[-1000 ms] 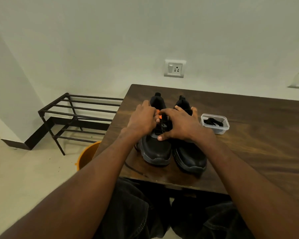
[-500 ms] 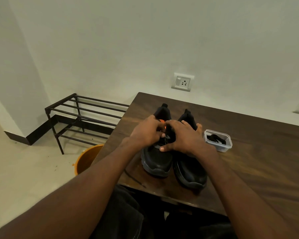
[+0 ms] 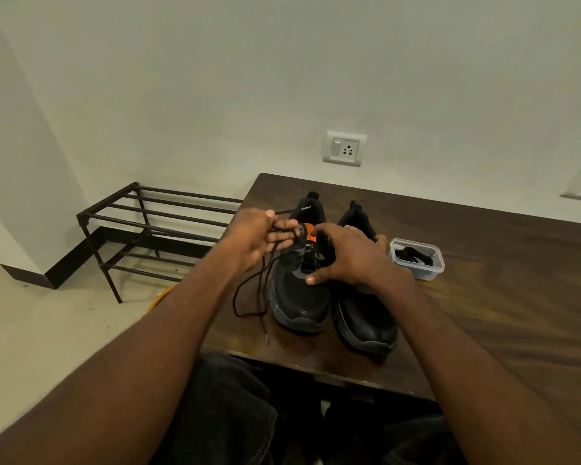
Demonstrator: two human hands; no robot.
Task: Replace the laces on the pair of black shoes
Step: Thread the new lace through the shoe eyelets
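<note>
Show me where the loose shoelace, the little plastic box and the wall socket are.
loose shoelace (image 3: 249,290), head view, on its hanging loop.
plastic box (image 3: 430,273), head view, on its near wall.
wall socket (image 3: 345,149), head view, on its plate's middle.

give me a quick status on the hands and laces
Left hand pinching old lace, pulled loose. Right hand steadying left shoe. Nothing in the way.

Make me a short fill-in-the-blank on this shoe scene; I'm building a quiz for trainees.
1. The left hand holds a black ____ pulled from the left shoe.
2. The right hand rests on the ____.
3. The clear plastic container sits to the ____ of the shoes.
4. The wall socket is mounted on the ____.

Missing: lace; shoes; right; wall
</note>
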